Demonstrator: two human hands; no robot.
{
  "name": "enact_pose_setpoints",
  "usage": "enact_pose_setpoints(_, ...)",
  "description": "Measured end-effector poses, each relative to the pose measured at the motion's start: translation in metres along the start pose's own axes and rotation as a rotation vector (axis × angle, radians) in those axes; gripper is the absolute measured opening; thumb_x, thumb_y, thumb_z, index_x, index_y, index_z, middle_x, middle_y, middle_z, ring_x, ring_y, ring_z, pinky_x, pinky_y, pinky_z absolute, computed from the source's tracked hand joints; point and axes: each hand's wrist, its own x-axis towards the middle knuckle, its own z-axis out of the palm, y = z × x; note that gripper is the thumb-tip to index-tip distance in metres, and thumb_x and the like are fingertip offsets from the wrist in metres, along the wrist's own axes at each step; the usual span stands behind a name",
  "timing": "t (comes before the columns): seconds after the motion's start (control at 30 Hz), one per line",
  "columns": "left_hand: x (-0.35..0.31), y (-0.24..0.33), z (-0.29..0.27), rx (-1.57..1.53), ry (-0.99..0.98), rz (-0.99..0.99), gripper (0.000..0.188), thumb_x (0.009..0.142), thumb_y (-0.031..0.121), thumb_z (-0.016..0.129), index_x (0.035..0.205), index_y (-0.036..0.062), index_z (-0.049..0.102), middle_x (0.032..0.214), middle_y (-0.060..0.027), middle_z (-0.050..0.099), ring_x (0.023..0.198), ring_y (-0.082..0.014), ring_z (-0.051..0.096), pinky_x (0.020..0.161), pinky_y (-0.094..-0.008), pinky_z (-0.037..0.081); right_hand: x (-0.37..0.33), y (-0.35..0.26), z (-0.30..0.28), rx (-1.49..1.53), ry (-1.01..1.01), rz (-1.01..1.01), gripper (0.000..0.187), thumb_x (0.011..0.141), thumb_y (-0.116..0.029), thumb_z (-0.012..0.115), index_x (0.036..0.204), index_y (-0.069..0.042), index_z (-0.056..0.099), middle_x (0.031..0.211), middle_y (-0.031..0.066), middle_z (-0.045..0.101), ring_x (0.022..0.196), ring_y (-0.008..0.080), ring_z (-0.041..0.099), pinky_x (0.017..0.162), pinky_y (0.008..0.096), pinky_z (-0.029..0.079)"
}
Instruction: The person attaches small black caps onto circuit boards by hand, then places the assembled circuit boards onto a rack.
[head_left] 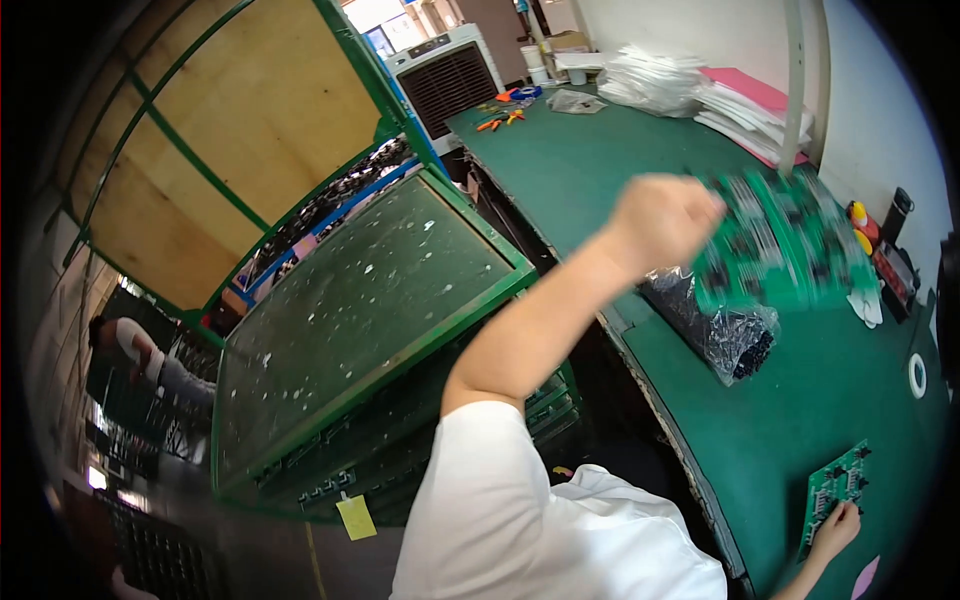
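Observation:
My left hand (662,225), blurred by motion, is closed on the left edge of a large green circuit board (790,240) studded with components. The board is smeared too, and hangs above the green-topped table. Partly beneath it lies a clear plastic bag (735,340) with dark parts inside. Close to the lower right of the view, my right hand (836,528) pinches the lower end of a smaller green circuit board (838,488). That board is tilted over the tabletop, with dark and pale components on its face.
Stacked white sheets (650,80), pliers (500,120) and blue tape (525,92) lie at the table's far end. A white tape roll (917,376) sits at right. On the left stands a green metal cart (370,300); a person (140,350) is farther off.

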Motion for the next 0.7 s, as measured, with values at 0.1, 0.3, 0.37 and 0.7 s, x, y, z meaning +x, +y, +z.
enact_pose_setpoints(0.1,0.014,-0.037,-0.071,0.265,0.196,-0.004,0.026,0.088,0.023,0.056,0.075,0.0006,0.062,0.067,-0.0175,0.06,0.058,-0.0309,0.059,0.055,-0.0383,0.046,0.01,-0.042,0.011,0.07,0.004,-0.081,0.009,0.086,-0.009,0.055,0.082,-0.001,0.054,0.078,0.0144,0.053,0.077,0.0338,0.049,0.079,0.044,0.038)
enact_pose_setpoints(0.3,-0.037,-0.089,-0.194,0.893,0.163,-0.707,0.037,0.088,0.035,0.049,0.075,0.0039,0.064,0.078,-0.021,0.064,0.076,-0.0394,0.063,0.068,-0.0471,0.049,0.007,-0.081,0.03,0.159,-0.013,-0.163,0.012,0.084,-0.008,0.055,0.077,-0.001,0.049,0.075,0.013,0.049,0.075,0.0315,0.047,0.08,0.0416,0.038)
enact_pose_setpoints(0.37,-0.073,-0.113,-0.23,1.043,0.133,-0.835,0.038,0.089,0.037,0.047,0.08,0.0059,0.067,0.081,-0.022,0.064,0.08,-0.0392,0.063,0.072,-0.0479,0.049,0.005,-0.083,0.034,0.155,-0.035,-0.149,0.012,0.084,-0.008,0.055,0.076,-0.001,0.049,0.074,0.0128,0.049,0.075,0.0313,0.047,0.081,0.0413,0.038)
enact_pose_setpoints(0.7,-0.145,-0.179,-0.265,1.118,0.26,-1.537,0.039,0.09,0.029,0.043,0.1,0.0006,0.068,0.108,-0.0225,0.064,0.103,-0.0364,0.061,0.088,-0.0434,0.049,0.009,-0.098,0.023,0.051,-0.171,-0.086,0.014,0.089,-0.012,0.053,0.087,0.002,0.056,0.086,0.0161,0.055,0.084,0.0322,0.052,0.088,0.0418,0.04)
